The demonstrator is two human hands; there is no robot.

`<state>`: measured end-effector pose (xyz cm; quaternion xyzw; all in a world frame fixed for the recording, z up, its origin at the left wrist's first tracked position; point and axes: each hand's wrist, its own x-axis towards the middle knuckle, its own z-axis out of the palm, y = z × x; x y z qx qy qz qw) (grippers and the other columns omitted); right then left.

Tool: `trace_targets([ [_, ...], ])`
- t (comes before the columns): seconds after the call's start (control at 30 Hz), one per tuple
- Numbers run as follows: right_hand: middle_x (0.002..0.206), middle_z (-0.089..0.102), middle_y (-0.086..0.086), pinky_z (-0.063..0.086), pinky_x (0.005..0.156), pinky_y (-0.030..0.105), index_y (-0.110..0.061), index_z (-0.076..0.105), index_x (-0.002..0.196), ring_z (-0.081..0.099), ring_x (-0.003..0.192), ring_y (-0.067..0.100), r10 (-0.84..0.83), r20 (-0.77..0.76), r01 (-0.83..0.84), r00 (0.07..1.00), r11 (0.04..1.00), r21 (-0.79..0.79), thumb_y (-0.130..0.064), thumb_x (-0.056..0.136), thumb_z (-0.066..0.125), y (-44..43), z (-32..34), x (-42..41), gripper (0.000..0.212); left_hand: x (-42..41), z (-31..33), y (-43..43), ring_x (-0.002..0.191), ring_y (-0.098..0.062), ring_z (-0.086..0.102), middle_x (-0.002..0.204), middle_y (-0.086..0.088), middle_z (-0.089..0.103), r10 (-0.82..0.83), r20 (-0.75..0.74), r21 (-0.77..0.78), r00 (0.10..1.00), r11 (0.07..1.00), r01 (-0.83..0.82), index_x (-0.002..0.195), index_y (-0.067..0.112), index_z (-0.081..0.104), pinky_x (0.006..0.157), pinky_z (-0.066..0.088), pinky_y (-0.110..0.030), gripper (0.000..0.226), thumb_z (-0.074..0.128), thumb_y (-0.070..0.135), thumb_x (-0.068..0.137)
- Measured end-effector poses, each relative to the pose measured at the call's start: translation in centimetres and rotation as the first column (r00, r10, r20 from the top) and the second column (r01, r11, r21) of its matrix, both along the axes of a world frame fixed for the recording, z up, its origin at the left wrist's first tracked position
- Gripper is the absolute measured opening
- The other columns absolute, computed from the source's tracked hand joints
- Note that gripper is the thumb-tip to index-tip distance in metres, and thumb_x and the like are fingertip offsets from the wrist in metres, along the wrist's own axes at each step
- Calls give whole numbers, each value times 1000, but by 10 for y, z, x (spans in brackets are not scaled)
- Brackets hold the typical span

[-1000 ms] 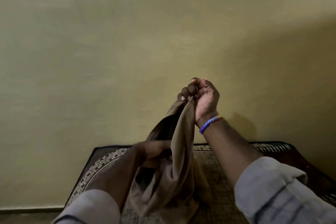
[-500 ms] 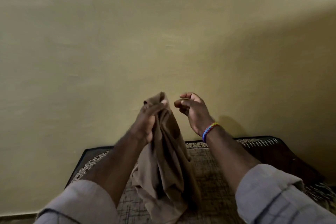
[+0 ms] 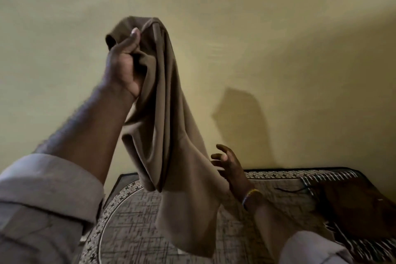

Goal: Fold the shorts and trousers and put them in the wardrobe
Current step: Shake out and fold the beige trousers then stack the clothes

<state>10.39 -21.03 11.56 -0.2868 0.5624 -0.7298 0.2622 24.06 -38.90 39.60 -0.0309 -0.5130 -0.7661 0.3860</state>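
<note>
Gripping one brown garment (image 3: 165, 118) in left hand (image 3: 125, 64), right hand (image 3: 230, 166) spread beside it

Plain yellow-green wall (image 3: 278, 28) fills most of the view, lit unevenly and darker toward the right. A soft dark shadow (image 3: 240, 118) falls on the wall just above the mattress edge. Mattress (image 3: 128, 231) at the bottom, pushed against the wall, covered in a patterned sheet: beige field with dark crosshatch lines, a curved band of small dark cross motifs, dark outer border (image 3: 120, 180). At the right, a dark brown cloth (image 3: 353, 206) lies on the mattress, partly over a black-and-white striped fabric (image 3: 334, 176). A thin dark cord (image 3: 289, 189) lies on the sheet near it.
</note>
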Motion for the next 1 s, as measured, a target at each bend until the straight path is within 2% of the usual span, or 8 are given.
trace_targets([
  [0.23, 70, 57, -11, 39, 59, 26, -21, 57, 77, 49, 68, 1, 130, -656, 11, 743, 979, 205, -43, 76, 71, -39, 28, 33, 27, 8, -14, -20, 103, -29, 66, 110, -14, 67, 54, 116, 2, 992, 998, -55, 117, 7, 64, 103, 50, -47, 38, 51, 37, 96],
  [0.37, 97, 69, 5, 47, 72, 28, -25, 64, 103, 63, 87, 18, -153, -779, 326, 608, 943, 69, -23, 87, 64, -31, 29, 11, 16, 26, -6, -46, 109, -31, 69, 118, -17, 71, 272, 200, 35, 941, 958, -284, 122, 4, 66, 91, 57, -49, 44, 59, 37, 93],
  [0.5, 111, 57, 15, 51, 71, 34, -21, 67, 111, 64, 88, 35, -332, -861, 668, 386, 744, 12, -30, 84, 49, 8, 52, -36, 33, 60, -11, -105, 97, -22, 69, 95, -2, 73, 728, 360, -251, 583, 677, -691, 85, 15, 68, 93, 57, -47, 22, 65, 36, 87],
  [0.6, 107, 62, 10, 53, 72, 40, -27, 68, 114, 64, 90, 38, -302, -911, 776, 280, 629, 30, -13, 84, 53, 23, 88, -60, 37, 83, -26, -126, 98, -24, 66, 111, -8, 71, 774, 533, -427, 342, 595, -680, 109, 12, 71, 94, 55, -43, 49, 71, 47, 74],
  [0.7, 109, 67, 9, 49, 88, 36, -23, 70, 107, 61, 104, 33, -310, -895, 773, 321, 631, 59, -9, 85, 49, 27, 124, -71, 33, 89, -40, -120, 91, -22, 62, 108, -13, 67, 714, 614, -496, 337, 681, -539, 115, 0, 68, 77, 54, -35, 39, 76, 21, 83],
  [0.83, 92, 65, 10, 41, 76, 25, -14, 67, 84, 61, 95, 29, -510, -611, 739, 606, 646, 193, -8, 85, 43, 33, 152, -75, 25, 99, -59, -120, 60, -25, 66, 95, -18, 70, 495, 787, -359, 368, 852, -380, 87, 1, 69, 54, 60, -33, 40, 91, 17, 59],
  [0.93, 85, 64, 6, 40, 73, 27, -12, 65, 79, 61, 91, 30, -458, -606, 694, 651, 683, 229, -19, 83, 46, 42, 159, -80, 20, 98, -69, -124, 67, -22, 69, 103, -21, 69, 409, 758, -229, 508, 896, -380, 124, -6, 61, 62, 62, -34, 79, 89, 17, 53],
  [1.0, 89, 68, 4, 40, 74, 28, -16, 70, 79, 61, 91, 25, -325, -674, 614, 663, 752, 241, -32, 77, 52, 51, 163, -83, 24, 98, -75, -121, 77, -19, 69, 108, -23, 66, 411, 640, -194, 649, 904, -381, 145, 4, 42, 69, 61, -30, 76, 78, 4, 78],
])
